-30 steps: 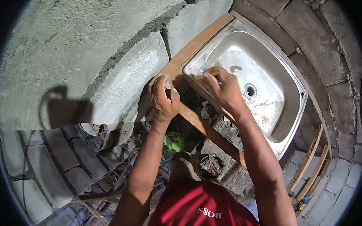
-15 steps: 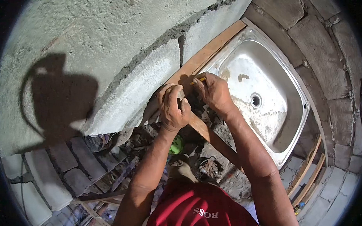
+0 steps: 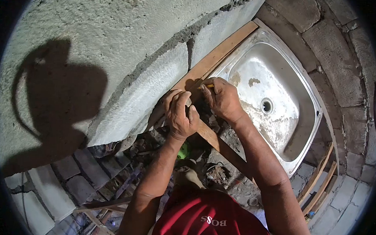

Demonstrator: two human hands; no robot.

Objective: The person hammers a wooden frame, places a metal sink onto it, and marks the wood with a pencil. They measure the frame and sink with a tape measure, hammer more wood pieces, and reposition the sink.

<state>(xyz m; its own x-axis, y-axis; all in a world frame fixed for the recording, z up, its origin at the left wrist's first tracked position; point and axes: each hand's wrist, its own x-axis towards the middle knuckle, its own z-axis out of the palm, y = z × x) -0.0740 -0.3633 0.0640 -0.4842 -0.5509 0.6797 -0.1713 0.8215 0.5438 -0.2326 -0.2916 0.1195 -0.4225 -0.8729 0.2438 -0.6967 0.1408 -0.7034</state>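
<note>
My left hand has its fingers bent around the upper end of a narrow wooden strip, which slants down to the right beneath my right forearm. Close beside it, my right hand pinches a yellow pencil, its tip pointing left over a wooden board. That board runs along the block wall. A stained stainless steel sink rests to the right, its rim next to the board. My fingers partly hide the strip's end and its contact with the board.
A rough plastered block wall rises on the left, carrying my shadow. Grey blocks curve around the right. Rubble and a green object lie below my arms. Thin wooden slats stand at the lower right.
The pencil and right fingertips have shifted slightly, the pencil now lying flatter. My left hand keeps its place on the wooden strip. The camera view has moved a little.
</note>
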